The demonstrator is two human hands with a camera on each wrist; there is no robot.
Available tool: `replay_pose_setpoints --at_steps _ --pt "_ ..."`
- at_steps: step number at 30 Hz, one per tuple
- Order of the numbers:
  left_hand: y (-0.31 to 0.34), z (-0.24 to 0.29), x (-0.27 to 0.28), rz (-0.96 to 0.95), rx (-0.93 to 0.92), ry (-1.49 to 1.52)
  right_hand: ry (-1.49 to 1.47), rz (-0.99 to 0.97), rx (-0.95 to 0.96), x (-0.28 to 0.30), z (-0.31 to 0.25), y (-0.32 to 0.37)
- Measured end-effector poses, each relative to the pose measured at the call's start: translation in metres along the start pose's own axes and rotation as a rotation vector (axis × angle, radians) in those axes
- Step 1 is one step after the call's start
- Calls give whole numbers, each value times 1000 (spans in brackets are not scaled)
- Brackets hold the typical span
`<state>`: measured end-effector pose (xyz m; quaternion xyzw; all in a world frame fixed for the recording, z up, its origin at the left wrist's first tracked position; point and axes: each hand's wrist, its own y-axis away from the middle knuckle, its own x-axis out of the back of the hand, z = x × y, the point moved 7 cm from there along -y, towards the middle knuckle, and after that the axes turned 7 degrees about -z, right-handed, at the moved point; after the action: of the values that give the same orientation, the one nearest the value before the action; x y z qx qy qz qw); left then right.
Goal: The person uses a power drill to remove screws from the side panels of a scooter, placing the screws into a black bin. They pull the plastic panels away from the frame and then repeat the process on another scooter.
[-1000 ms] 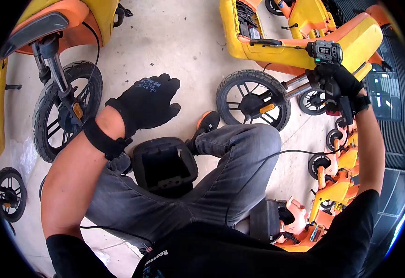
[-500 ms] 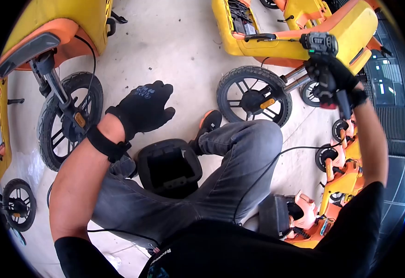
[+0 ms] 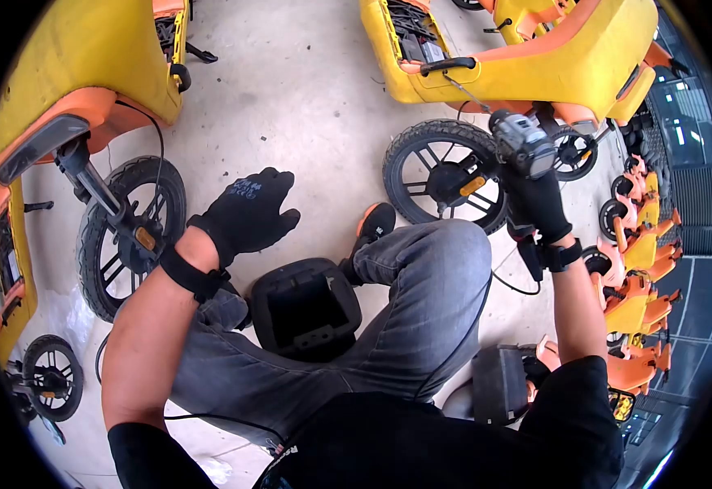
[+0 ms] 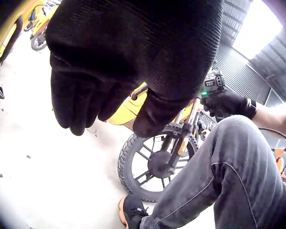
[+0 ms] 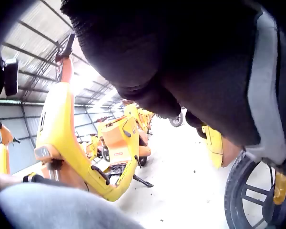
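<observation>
My right hand (image 3: pixel 535 200), in a black glove, grips a grey cordless drill (image 3: pixel 523 143) with a long thin bit (image 3: pixel 468 94). The bit points up and left, overlapping the yellow scooter body (image 3: pixel 527 77) in the head view. Below the drill is that scooter's front wheel (image 3: pixel 446 175). My gloved left hand (image 3: pixel 254 212) hovers over the floor on the left with nothing in it, its fingers loosely bent. In the left wrist view its dark palm (image 4: pixel 133 52) fills the top. The right wrist view shows mostly black glove, and the drill is hidden there.
A black open-topped box (image 3: pixel 262 314) stands between the legs. Another yellow scooter (image 3: pixel 87 73) with its front wheel (image 3: pixel 160 187) is at the left. Rows of orange and yellow scooters (image 3: pixel 641 306) line the right side. A dark box (image 3: pixel 498 383) sits by the right thigh.
My right hand has brought the drill down and left, from against the scooter's front to above its wheel, tilting it. The left hand has stayed nearly in place while the view shifted slightly.
</observation>
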<state>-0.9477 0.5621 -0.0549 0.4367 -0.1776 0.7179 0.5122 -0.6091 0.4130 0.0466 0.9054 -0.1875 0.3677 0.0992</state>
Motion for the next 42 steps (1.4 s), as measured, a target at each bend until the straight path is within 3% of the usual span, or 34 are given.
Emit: replay_pose_setpoints --at_steps 1,3,4,5,7,8,9,11,16,18,23,25,26,27,30,31,33,35,37,38,39,40,42 --pt "0 -1 -2 1 0 -3 -2 2 2 -5 2 0" --pt "1 0 -1 84 -54 -21 331 79 211 -12 -17 4" --pt "2 -1 -1 85 -49 -25 331 41 88 -14 -15 7" --pt "3 -2 -2 70 -41 -18 328 41 88 -17 -17 8" --pt "3 0 -3 45 -38 -13 375 135 304 -16 -33 17" --pt "2 -1 -4 -13 8 -11 364 154 314 -16 -35 17" --pt "1 -3 -6 -71 54 -10 364 161 309 -13 -30 17" --pt "-1 -5 -7 -82 58 -7 135 59 51 -13 1 9" --pt "1 -8 -6 -66 59 9 26 50 2 -19 24 3" --pt "2 -11 -6 -59 58 -4 -92 -17 -134 -23 39 1" --pt "-1 -15 -8 -68 69 -23 -91 132 -9 -20 26 16" --pt "-7 -20 -13 -65 47 -53 189 166 173 -20 11 21" --pt "-10 -20 -12 -42 21 -9 116 174 119 -23 26 20" --pt "-13 -19 -10 -19 -3 34 94 168 183 -25 26 17" --pt "-37 -15 -4 -60 110 286 157 267 278 -25 31 19" --pt "-49 -16 -4 -103 193 426 72 217 201 -26 38 18" --pt "-89 -14 -2 -83 151 547 -18 165 127 -28 48 18" --pt "-132 -5 -11 -78 165 1110 -92 162 49 -27 62 21" --pt "-186 -2 -26 -24 2 1433 -89 176 24 -27 69 24" --pt "-210 6 -32 33 75 1621 -74 185 18 -28 72 25" --pt "-235 14 -38 102 18 1681 -55 184 15 -29 71 26" --pt "-263 18 -52 120 115 1951 -35 184 12 -29 70 28" --pt "-302 39 -58 188 148 2131 -79 195 -15 -27 64 29"
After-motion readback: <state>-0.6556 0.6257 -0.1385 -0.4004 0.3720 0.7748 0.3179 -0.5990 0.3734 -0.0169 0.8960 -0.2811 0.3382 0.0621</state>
